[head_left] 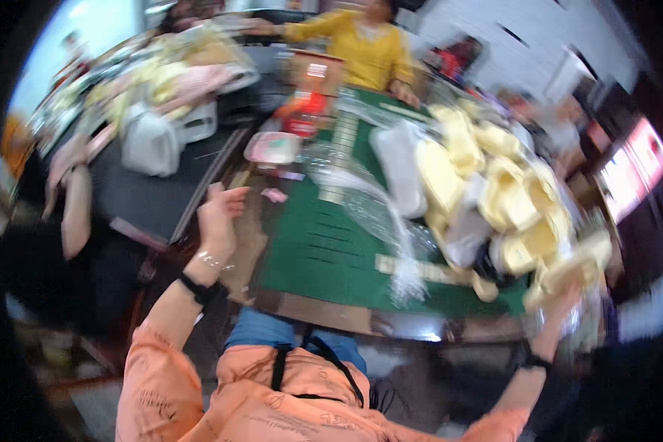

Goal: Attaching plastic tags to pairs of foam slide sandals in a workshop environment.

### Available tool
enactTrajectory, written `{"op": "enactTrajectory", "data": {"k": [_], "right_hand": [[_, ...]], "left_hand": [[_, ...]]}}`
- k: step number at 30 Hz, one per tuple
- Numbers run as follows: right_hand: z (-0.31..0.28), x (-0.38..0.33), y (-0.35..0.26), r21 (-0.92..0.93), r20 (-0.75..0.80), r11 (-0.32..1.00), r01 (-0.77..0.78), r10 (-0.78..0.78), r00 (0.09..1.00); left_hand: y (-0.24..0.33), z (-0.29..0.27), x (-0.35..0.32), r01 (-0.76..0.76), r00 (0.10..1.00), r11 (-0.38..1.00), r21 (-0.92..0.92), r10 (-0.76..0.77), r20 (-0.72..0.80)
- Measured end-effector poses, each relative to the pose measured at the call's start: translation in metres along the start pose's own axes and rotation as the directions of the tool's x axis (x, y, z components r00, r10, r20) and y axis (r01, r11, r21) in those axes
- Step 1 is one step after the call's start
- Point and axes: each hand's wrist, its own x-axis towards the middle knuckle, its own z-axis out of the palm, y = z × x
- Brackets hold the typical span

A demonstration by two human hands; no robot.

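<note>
My left hand (219, 219) is raised over the table's left front edge, its fingers loosely bent and apart with nothing seen in them. A bracelet and a dark band circle that wrist. Far to the right, my right hand (562, 303), smeared by motion, grips a pale yellow clog (576, 271) at the near end of a pile. More pale yellow clogs (524, 197) lie heaped there, with white shoe-like pieces (401, 166) among them. Clear plastic bags (361, 202) stretch across the green mat (313, 250), left of the pile.
A white tray (272, 149) and a red container (302, 118) stand by the mat's far left corner. Beyond sits a person in yellow (357, 48). At left, a dark conveyor-like surface (136, 199) bears heaped shoes and bags; another person's arm (77, 210) reaches there.
</note>
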Motion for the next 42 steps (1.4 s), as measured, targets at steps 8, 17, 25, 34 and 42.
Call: {"op": "enactTrajectory", "data": {"k": [8, 17, 25, 34, 42], "right_hand": [[0.011, 0.132, -0.148, 0.48, 0.04, 0.877, 0.019, -0.043, 0.998], [-0.11, 0.084, -0.149, 0.506, 0.48, 0.793, -0.34, 0.069, 0.875], [-0.18, -0.001, -0.125, 0.313, 0.814, 0.705, -0.636, 0.145, 0.562], [-0.199, 0.025, -0.204, 0.805, 0.541, 0.515, -0.294, -0.436, 0.719], [-0.259, 0.038, -0.409, 0.23, 0.297, -0.434, -0.871, -0.821, 0.487]], "left_hand": [[0.035, -0.059, 0.013, -0.176, 0.973, 0.98, 0.09, 0.187, -0.137], [0.049, -0.106, 0.098, 0.245, 0.78, 0.966, -0.079, -0.245, -0.576], [0.021, -0.1, 0.148, 0.198, 0.807, 0.892, -0.406, -0.384, -0.449], [0.022, -0.107, 0.048, 0.147, 0.963, 0.591, -0.793, -0.269, -0.022], [0.023, -0.079, -0.105, 0.598, 0.794, 0.52, -0.61, -0.282, 0.538]]}}
